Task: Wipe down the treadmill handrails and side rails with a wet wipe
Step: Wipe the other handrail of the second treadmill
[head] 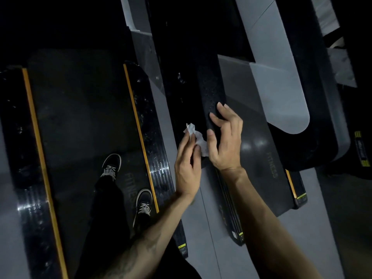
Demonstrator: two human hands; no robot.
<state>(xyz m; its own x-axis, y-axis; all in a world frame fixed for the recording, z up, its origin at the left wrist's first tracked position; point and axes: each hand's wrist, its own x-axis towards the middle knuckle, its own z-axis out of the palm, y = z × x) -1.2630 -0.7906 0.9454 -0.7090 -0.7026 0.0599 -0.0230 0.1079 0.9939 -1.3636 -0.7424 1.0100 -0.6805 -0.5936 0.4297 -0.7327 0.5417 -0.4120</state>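
Observation:
A crumpled white wet wipe (198,140) sits between my two hands, just above the lower end of a black textured handrail (207,93) that runs up the middle of the view. My left hand (187,168) pinches the wipe between its fingers and thumb. Just to the right, my right hand (226,143) hovers over the handrail with fingers loosely curled and spread, its thumb close to the wipe. Whether it touches the wipe I cannot tell. The treadmill's right side rail (150,129), glossy black with a yellow stripe, lies left of my hands; the left side rail (18,121) is at the far left.
My feet in black shoes (111,165) stand on the dark treadmill belt (80,107). A second treadmill belt (261,150) lies to the right under a grey and black curved frame (291,101). Grey floor (197,208) shows between the two machines.

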